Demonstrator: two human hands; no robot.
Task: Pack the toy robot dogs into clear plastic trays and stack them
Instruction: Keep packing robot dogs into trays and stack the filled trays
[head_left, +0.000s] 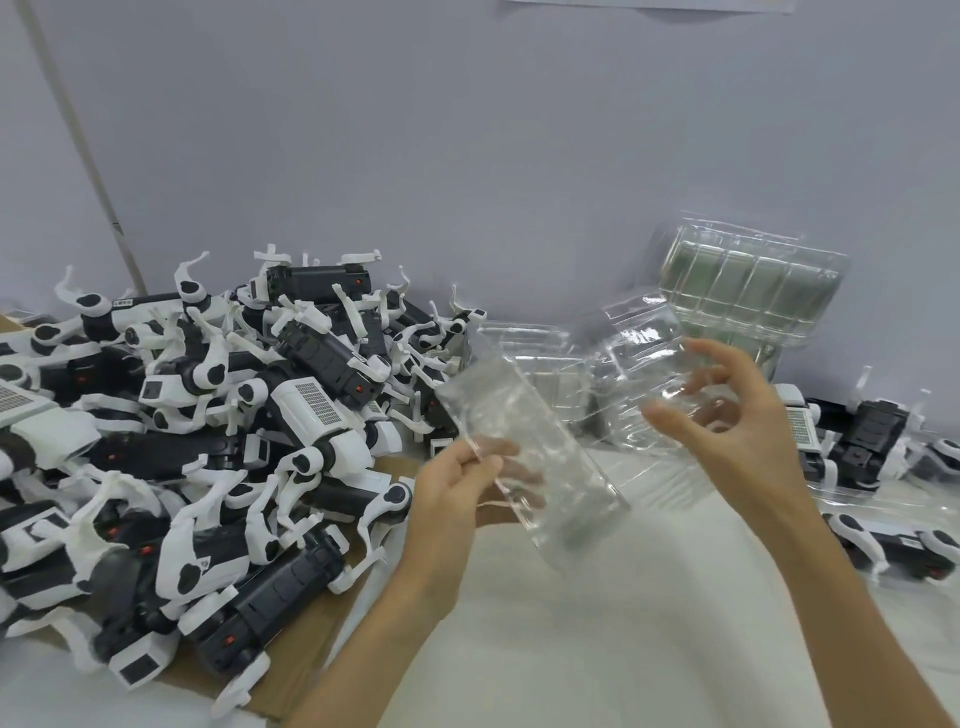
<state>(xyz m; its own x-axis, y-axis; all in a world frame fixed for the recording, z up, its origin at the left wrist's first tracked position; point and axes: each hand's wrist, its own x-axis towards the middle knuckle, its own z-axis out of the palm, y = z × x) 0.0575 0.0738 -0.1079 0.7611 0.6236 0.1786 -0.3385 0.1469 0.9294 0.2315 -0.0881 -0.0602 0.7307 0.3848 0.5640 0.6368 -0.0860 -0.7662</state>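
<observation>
A big heap of black-and-white toy robot dogs (218, 426) covers the left of the table. My left hand (457, 488) grips the near edge of a clear plastic tray (524, 447), held tilted above the white table. My right hand (727, 415) is raised to the right of it, fingers curled round the rim of a second clear tray (649, 364). A thick stack of clear trays (748, 286) leans against the wall behind.
Brown cardboard (306, 649) lies under the heap of dogs. More toy dogs (872, 447) lie at the right edge, some on a clear tray. Other loose clear trays (540, 358) lie by the wall. White table surface (597, 623) spreads in front.
</observation>
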